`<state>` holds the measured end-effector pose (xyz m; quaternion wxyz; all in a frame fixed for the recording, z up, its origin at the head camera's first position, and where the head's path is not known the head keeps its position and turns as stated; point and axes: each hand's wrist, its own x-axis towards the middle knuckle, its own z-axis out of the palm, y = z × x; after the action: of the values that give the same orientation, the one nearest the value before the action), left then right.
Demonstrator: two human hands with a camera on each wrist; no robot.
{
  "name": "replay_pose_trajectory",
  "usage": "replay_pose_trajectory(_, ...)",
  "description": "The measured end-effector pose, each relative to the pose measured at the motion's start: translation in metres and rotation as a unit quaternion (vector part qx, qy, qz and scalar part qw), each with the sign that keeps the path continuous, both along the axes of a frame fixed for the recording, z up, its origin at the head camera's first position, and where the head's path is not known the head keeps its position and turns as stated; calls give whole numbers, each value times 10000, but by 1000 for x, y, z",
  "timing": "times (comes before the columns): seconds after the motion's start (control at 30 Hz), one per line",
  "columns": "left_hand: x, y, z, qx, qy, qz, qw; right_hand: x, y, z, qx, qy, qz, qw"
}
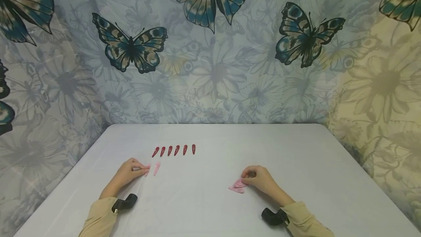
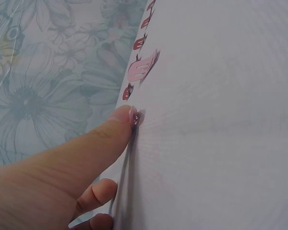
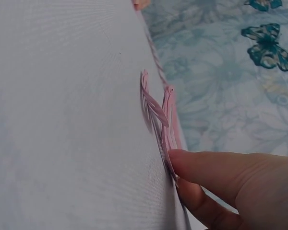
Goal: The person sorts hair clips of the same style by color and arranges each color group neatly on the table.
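Observation:
My left hand (image 1: 127,173) pinches a pink snap hair clip (image 1: 147,170) at the tabletop, left of a second pink hair clip (image 1: 156,168) that lies on the cloth. In the left wrist view, the thumb covers most of the held hair clip (image 2: 133,116). Farther right, my right hand (image 1: 259,181) holds a pink hair clip (image 3: 169,117) between thumb and finger, over a small pile of pink hair clips (image 1: 236,189). How many are in that pile cannot be told, since they overlap. Behind the pink pair, several red hair clips (image 1: 170,151) form a row.
A white cloth covers the table (image 1: 204,207), its back edge meeting a butterfly-and-flower curtain (image 1: 217,83). Each wrist wears a black camera; the left one (image 1: 126,202) and the right one (image 1: 274,217) sit low above the table.

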<state>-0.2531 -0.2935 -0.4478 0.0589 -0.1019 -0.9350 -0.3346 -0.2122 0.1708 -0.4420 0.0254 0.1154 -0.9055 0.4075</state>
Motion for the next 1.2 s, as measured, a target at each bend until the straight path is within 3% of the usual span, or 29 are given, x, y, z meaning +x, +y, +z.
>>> replay_pose_trajectory(0.37, 1, 1, 0, -110, -41, 77, 9999, -6, 6, 0, -781, -634, 86, 9949)
replay_pose_trajectory(0.87, -1, 3, 4, -145, 25, -11, 9999, -6, 8, -2, -1061, 251, 473, 9929)
replay_pose_trajectory(1.0, -1, 3, 4, -148, 27, 24, 9999, -7, 8, -1, -965, 231, 612, 9932)
replay_pose_trajectory(1.2, -1, 1, 0, -134, -21, 42, 9999, -8, 6, 0, -1001, -138, 683, 9925)
